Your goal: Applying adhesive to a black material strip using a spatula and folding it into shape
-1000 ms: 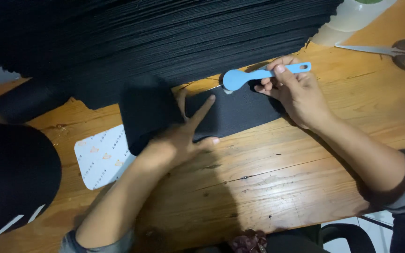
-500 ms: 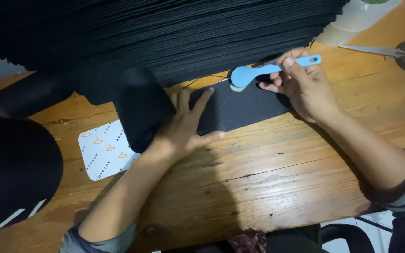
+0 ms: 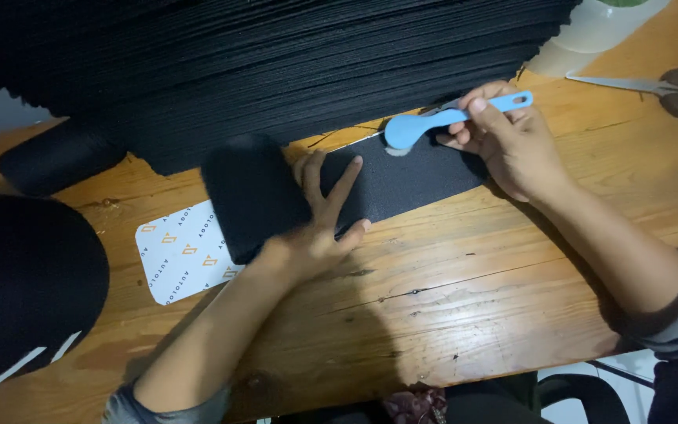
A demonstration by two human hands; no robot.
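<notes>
Left hand (image 3: 319,224) pressed flat, fingers spread, on the black strip (image 3: 402,177) lying on the wooden table (image 3: 449,283) (just below the black stack (image 3: 276,71)). Right hand (image 3: 508,137) clamped on blue brush (image 3: 441,122) over strip's far end.

Dim warm overhead light, soft forearm shadows, slight motion blur.

One label-like item I can make out: a white backing sheet (image 3: 186,253) with rounded corners and small orange marks, lying flat on the wooden table (image 3: 464,290), its right edge tucked under the black strip (image 3: 256,196). I see no screens or signs.
</notes>
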